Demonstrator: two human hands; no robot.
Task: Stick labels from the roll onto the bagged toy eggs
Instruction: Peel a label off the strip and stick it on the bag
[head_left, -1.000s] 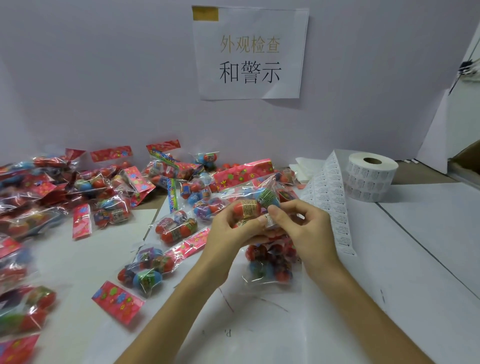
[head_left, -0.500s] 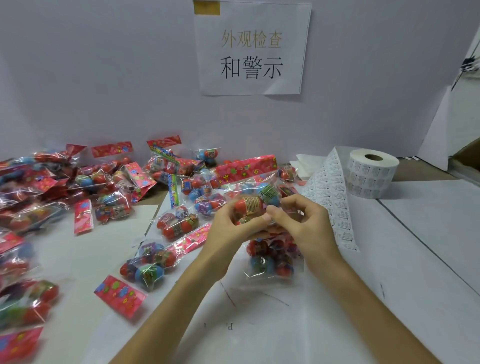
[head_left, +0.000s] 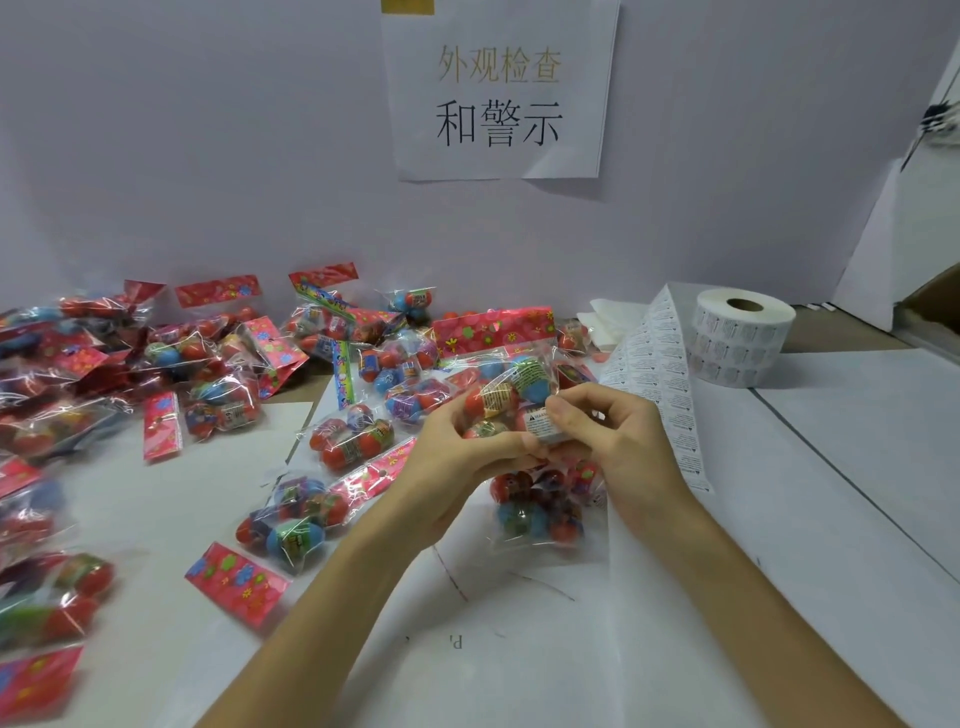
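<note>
Head view: left fingers (head_left: 453, 411) grip the light, slippery, crinkly bag (head_left: 524, 364) while right fingers (head_left: 577, 401) pinch a label (head_left: 540, 423) against its hard eggs (head_left: 493, 399), probably the firmest backing.

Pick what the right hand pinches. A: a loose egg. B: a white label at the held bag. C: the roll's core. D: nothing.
B: the right hand pinches a white label against the bag that the left hand holds.
</note>
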